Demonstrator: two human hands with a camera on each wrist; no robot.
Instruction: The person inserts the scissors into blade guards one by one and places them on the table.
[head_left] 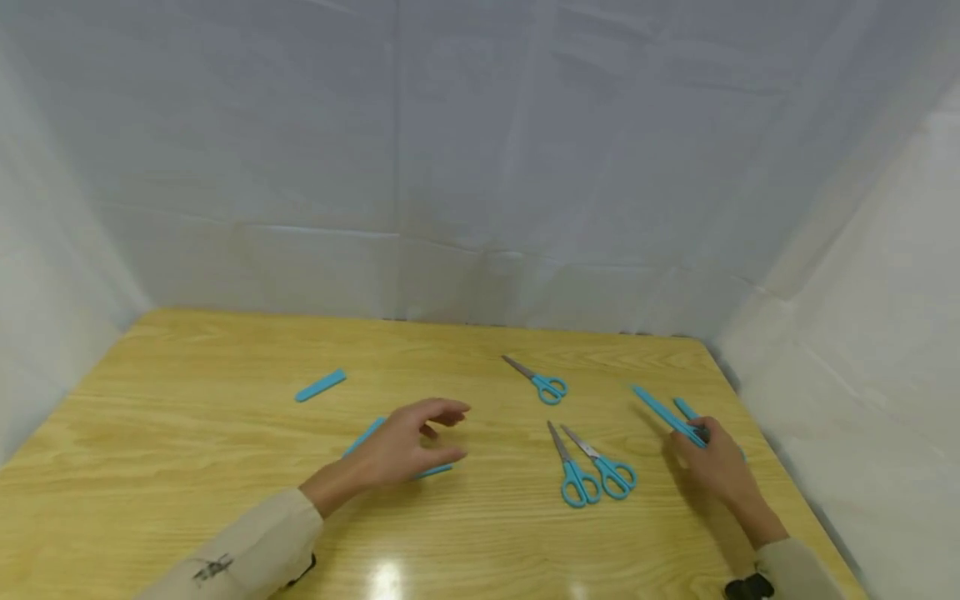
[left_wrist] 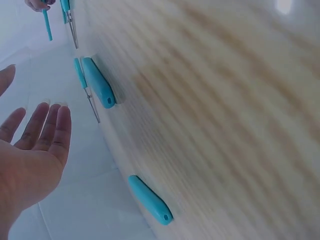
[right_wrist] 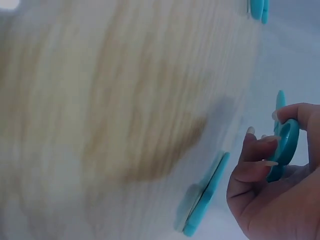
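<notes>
The right hand, over the right part of the surface, pinches a turquoise plastic item with a rounded handle loop and a long, narrow straight part between thumb and bent fingers. The straight part points toward the far left, raised off the surface; whether a blade lies inside it cannot be seen. Just beyond and to the right of this item, a flat turquoise strip lies on the surface, partly hidden by the right hand.

The left hand is left of the middle, apart from the surface, its fingers spread and gently bent, with nothing in its grasp. Below it, partly covered from the head view, lie two flat turquoise plastic sleeves with rounded ends: the left one and the right one. In the left wrist view each has a small hole near one end. A third flat turquoise piece rests farther away and to the left.

Between the hands are three pairs of metal scissors with turquoise loop handles. One pair lies at the far side, its tips toward the far left. The other two lie nearer, side by side: the left pair and the right pair, both with tips pointing away.

The surface is yellowish wood grain, with pale sheeting behind it.
</notes>
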